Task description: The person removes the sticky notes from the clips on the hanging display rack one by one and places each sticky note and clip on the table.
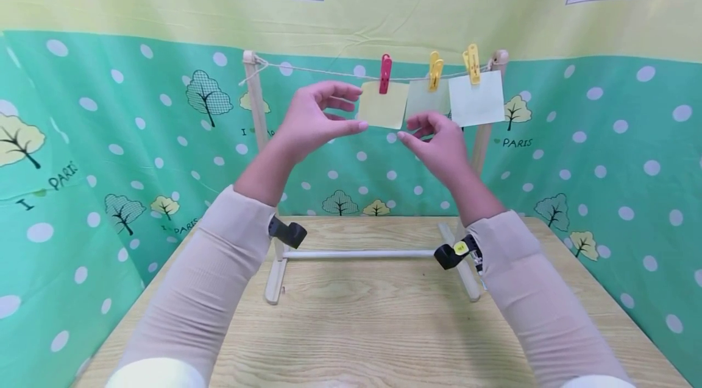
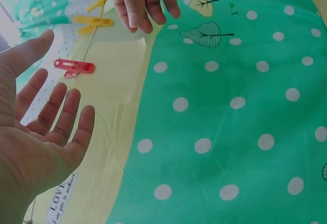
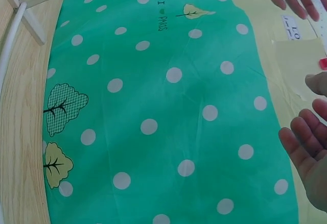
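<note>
A pale yellow paper note (image 1: 382,109) hangs from a string (image 1: 323,72), held by a red clothespin (image 1: 386,74). To its right, a pale greenish note (image 1: 423,97) hangs under a yellow clothespin (image 1: 436,74), and a whitish note (image 1: 476,103) hangs under another yellow clothespin (image 1: 472,65). Beside the yellow note's left edge is my left hand (image 1: 315,117), fingers spread and holding nothing, as the left wrist view shows. My right hand (image 1: 441,144) is near that note's lower right corner, in front of the greenish note, fingers loosely bent with nothing in them.
The string spans two wooden posts (image 1: 255,102) joined low down by a white bar (image 1: 362,253), standing on a wood-grain table (image 1: 351,327). A green dotted curtain (image 1: 329,187) with tree prints surrounds the table at the back and sides.
</note>
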The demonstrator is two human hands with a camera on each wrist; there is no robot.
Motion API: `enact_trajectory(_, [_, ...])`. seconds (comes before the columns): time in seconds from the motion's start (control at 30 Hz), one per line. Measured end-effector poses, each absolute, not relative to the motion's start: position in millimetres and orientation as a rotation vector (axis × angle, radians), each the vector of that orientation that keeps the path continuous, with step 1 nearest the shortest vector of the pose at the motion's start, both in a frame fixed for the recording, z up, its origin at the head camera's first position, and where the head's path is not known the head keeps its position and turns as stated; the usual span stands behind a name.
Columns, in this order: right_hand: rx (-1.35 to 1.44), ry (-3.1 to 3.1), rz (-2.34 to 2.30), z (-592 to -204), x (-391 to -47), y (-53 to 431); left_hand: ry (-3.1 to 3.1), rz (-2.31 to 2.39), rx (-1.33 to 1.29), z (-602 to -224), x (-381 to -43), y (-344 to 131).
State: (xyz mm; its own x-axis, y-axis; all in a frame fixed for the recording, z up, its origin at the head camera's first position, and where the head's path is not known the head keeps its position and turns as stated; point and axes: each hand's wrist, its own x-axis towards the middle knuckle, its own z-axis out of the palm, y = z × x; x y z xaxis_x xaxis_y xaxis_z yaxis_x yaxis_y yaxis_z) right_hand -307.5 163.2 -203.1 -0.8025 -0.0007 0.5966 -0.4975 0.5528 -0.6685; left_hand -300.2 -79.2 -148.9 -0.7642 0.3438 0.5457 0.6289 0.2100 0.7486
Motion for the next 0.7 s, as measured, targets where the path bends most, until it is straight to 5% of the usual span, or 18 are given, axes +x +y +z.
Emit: enact_trajectory(0.7, [0.278,-2.125,1.574,-202.6,-324.1,149.8,-2.262,-1.611,-0.826,-117.4,-304.1,-49.9])
